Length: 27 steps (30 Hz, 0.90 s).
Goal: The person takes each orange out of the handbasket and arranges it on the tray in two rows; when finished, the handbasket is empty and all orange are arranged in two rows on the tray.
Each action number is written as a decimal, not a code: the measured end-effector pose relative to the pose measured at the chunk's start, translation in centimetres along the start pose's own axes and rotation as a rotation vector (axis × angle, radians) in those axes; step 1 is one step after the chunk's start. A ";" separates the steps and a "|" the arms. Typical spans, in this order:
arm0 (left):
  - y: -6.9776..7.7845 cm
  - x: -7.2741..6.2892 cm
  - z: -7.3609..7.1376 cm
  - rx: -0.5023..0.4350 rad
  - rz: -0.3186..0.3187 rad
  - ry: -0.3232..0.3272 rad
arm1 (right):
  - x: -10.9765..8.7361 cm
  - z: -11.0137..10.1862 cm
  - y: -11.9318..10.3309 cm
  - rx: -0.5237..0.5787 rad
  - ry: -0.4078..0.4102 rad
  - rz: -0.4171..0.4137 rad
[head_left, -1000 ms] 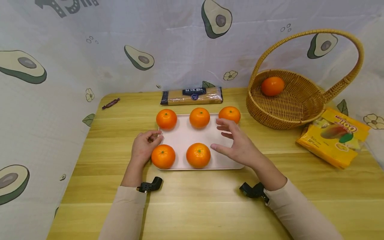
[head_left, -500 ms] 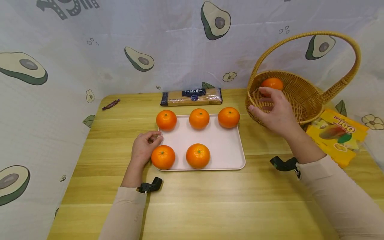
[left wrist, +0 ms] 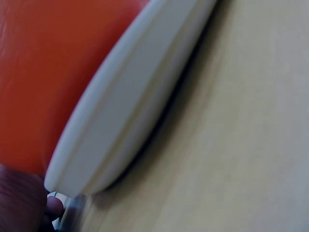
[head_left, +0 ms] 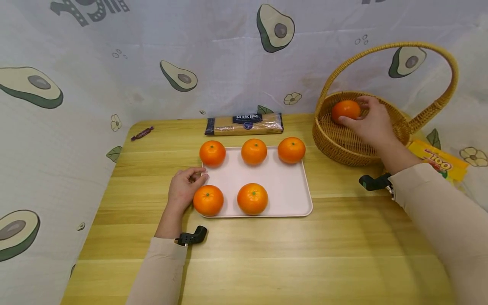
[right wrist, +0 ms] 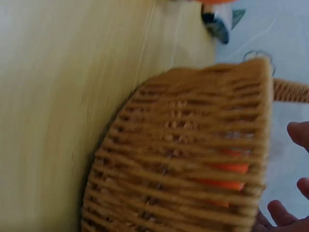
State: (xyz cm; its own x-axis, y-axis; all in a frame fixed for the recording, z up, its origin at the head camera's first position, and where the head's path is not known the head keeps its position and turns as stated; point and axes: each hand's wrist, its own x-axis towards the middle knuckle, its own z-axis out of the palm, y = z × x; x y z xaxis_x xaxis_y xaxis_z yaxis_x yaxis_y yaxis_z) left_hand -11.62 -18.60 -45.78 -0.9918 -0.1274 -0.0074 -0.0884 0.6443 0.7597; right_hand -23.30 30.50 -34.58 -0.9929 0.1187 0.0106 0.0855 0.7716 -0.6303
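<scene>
In the head view, a white tray (head_left: 282,186) bears several orange mandarins, among them a front-left mandarin (head_left: 208,200). My left hand (head_left: 182,189) holds the tray's left edge between thumb and fingers, beside that mandarin. The left wrist view shows the tray's rim (left wrist: 111,96) close up, with part of the hand at the lower left. My right hand (head_left: 375,123) reaches into a wicker basket (head_left: 339,146), its spread thumb and fingers around a redder orange fruit (head_left: 345,110). Through the weave in the right wrist view, the fruit (right wrist: 229,179) shows partly; a firm grip is not visible.
Over the basket arches a tall handle (head_left: 409,44). A yellow mango-print packet (head_left: 438,159) lies beside it, partly behind my right sleeve. Behind the tray is a pasta packet (head_left: 244,124). A small wrapped candy (head_left: 142,133) lies at the table's far left.
My right hand has moved from above the tray's back-right mandarin, right and away from me, into the basket beside the fruit. My left hand has stayed at the tray's edge.
</scene>
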 end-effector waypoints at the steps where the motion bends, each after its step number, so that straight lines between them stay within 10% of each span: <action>1: 0.0 0.0 0.0 -0.002 0.002 0.001 | 0.4 0.0 0.4 -0.008 -0.007 0.007; 22: -0.3 0.1 0.1 0.002 0.018 -0.003 | 4.2 0.5 3.5 0.182 -0.151 0.214; 27: -0.4 0.2 0.1 0.007 0.026 0.000 | 4.8 0.8 3.2 0.378 -0.196 0.299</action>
State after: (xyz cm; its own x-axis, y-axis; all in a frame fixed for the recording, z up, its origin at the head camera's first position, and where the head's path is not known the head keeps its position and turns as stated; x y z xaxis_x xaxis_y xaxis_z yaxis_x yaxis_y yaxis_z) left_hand -11.80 -18.77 -46.14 -0.9938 -0.1105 0.0126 -0.0630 0.6528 0.7549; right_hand -27.84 33.05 -37.21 -0.9297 0.1524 -0.3354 0.3677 0.4378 -0.8204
